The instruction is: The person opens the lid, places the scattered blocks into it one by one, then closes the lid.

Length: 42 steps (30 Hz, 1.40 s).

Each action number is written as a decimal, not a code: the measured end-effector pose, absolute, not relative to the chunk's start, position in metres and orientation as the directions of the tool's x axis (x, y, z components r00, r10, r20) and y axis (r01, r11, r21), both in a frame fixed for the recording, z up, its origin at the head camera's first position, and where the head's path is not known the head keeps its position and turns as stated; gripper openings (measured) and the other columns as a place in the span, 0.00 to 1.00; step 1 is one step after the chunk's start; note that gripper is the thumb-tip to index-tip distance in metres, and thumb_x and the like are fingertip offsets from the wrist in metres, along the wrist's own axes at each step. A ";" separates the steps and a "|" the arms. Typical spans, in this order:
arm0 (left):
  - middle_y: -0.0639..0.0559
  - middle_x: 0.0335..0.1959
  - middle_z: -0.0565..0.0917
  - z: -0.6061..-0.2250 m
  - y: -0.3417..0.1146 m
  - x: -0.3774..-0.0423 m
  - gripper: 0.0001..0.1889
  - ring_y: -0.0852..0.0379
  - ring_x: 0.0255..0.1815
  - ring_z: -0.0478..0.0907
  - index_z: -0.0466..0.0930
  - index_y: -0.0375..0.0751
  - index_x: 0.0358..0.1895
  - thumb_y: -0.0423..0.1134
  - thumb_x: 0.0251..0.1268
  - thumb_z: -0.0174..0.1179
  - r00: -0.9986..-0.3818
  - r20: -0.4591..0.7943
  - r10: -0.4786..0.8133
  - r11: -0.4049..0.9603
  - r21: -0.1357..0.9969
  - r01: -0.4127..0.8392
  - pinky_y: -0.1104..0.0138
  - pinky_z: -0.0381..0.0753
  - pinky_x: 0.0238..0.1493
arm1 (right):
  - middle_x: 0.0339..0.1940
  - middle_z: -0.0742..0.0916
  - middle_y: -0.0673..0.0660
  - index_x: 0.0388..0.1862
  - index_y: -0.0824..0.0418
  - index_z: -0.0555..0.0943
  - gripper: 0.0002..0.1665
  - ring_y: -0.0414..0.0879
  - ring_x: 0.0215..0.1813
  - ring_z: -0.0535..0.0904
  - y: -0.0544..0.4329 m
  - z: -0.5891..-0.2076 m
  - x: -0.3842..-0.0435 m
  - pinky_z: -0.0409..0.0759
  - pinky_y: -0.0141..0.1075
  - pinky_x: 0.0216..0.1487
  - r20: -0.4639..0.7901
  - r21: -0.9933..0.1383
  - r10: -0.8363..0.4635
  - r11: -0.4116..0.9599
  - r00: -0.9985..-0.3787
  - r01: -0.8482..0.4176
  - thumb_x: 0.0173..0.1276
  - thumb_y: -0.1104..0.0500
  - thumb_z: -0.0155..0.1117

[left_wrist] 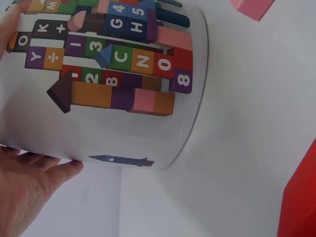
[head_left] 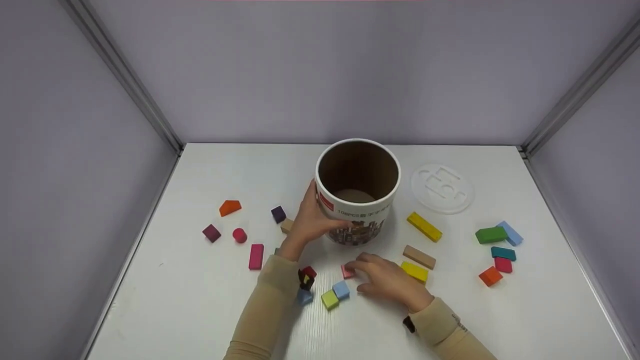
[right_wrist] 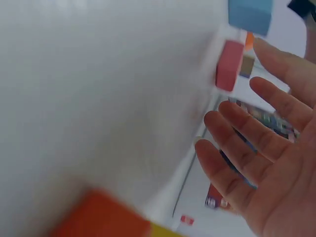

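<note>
A white cylindrical tub (head_left: 370, 209) stands upright with its top uncovered; printed blocks cover its side. My left hand (head_left: 311, 220) grips the tub's left side, thumb across the front. In the left wrist view, that hand's fingers (left_wrist: 64, 173) lie along the tub wall (left_wrist: 133, 133). My right hand (head_left: 390, 281) is low over the table beside a small pink block (head_left: 346, 272). The right wrist view shows its fingers (right_wrist: 229, 136) extended and spread, holding nothing, with the pink block (right_wrist: 230, 64) apart from them. A light blue block (head_left: 341, 289) and a yellow-green block (head_left: 330, 300) lie nearer me.
A clear round lid (head_left: 442, 189) lies right of the tub. Yellow (head_left: 424, 227) and tan (head_left: 419, 256) bars lie near my right hand. Several blocks, including a green one (head_left: 491, 235), are grouped at right; others, including an orange one (head_left: 230, 208), are scattered at left.
</note>
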State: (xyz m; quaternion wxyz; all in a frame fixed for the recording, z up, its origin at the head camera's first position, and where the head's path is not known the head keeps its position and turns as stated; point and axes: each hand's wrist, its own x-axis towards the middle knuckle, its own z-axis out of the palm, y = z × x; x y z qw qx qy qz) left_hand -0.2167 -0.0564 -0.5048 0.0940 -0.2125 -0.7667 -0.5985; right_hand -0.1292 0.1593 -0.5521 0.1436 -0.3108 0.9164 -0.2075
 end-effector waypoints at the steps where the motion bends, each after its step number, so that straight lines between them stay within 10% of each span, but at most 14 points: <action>1: 0.54 0.69 0.67 -0.508 -0.055 -0.218 0.67 0.57 0.69 0.64 0.50 0.40 0.77 0.41 0.27 0.87 -0.893 0.399 0.209 0.191 0.879 0.437 0.53 0.62 0.71 | 0.51 0.81 0.49 0.60 0.51 0.81 0.30 0.46 0.52 0.76 0.157 -0.553 -0.128 0.78 0.44 0.55 -0.122 -0.449 -0.641 0.717 -0.758 -0.534 0.58 0.57 0.76; 9: 0.53 0.71 0.65 -0.533 -0.050 -0.230 0.70 0.64 0.69 0.61 0.48 0.50 0.78 0.55 0.26 0.85 -0.913 0.366 0.179 0.245 0.882 0.402 0.59 0.61 0.71 | 0.45 0.79 0.51 0.55 0.47 0.82 0.31 0.48 0.44 0.73 0.144 -0.557 -0.121 0.78 0.40 0.41 -0.032 -0.268 -0.700 0.694 -0.714 -0.668 0.51 0.59 0.80; 18: 0.52 0.70 0.65 -0.509 -0.050 -0.214 0.67 0.55 0.69 0.63 0.48 0.41 0.76 0.42 0.29 0.86 -0.906 0.380 0.188 0.238 0.877 0.418 0.59 0.63 0.71 | 0.44 0.77 0.53 0.46 0.51 0.82 0.23 0.49 0.42 0.73 0.144 -0.561 -0.120 0.78 0.41 0.41 -0.017 -0.244 -0.670 0.722 -0.742 -0.647 0.51 0.60 0.80; 27: 0.48 0.72 0.64 -0.536 -0.049 -0.230 0.70 0.50 0.71 0.62 0.46 0.54 0.78 0.56 0.26 0.84 -0.914 0.365 0.177 0.279 0.872 0.402 0.56 0.61 0.71 | 0.53 0.78 0.58 0.52 0.49 0.83 0.26 0.53 0.48 0.74 0.143 -0.563 -0.121 0.80 0.45 0.45 -0.025 -0.190 -0.693 0.711 -0.721 -0.677 0.53 0.58 0.80; 42: 0.54 0.71 0.65 -0.535 -0.049 -0.228 0.70 0.63 0.69 0.61 0.45 0.53 0.78 0.59 0.27 0.83 -0.920 0.345 0.186 0.286 0.877 0.387 0.59 0.62 0.70 | 0.42 0.77 0.52 0.50 0.53 0.83 0.10 0.47 0.42 0.74 0.150 -0.560 -0.120 0.79 0.42 0.44 -0.007 -0.340 -0.684 0.688 -0.730 -0.641 0.76 0.59 0.56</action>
